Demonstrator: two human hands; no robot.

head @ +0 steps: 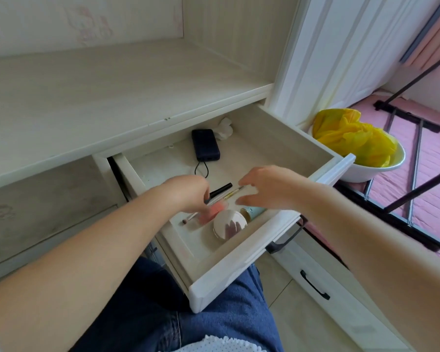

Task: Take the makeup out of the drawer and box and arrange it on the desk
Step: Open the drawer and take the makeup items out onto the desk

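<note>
The white drawer stands pulled out below the pale desk top. Inside lie a black makeup pen, a thin yellowish pencil, a pink item, a slim brush, a round white compact and a pale blue tube. My left hand reaches into the drawer with fingers curled on the lower end of the black pen. My right hand hovers over the pencil and tube with fingers spread, holding nothing. No box is in sight.
A dark power bank with a cable and a crumpled white tissue lie at the drawer's back. A white bin with a yellow bag stands right of the drawer. More drawers with black handles sit below. A black rack stands on pink flooring.
</note>
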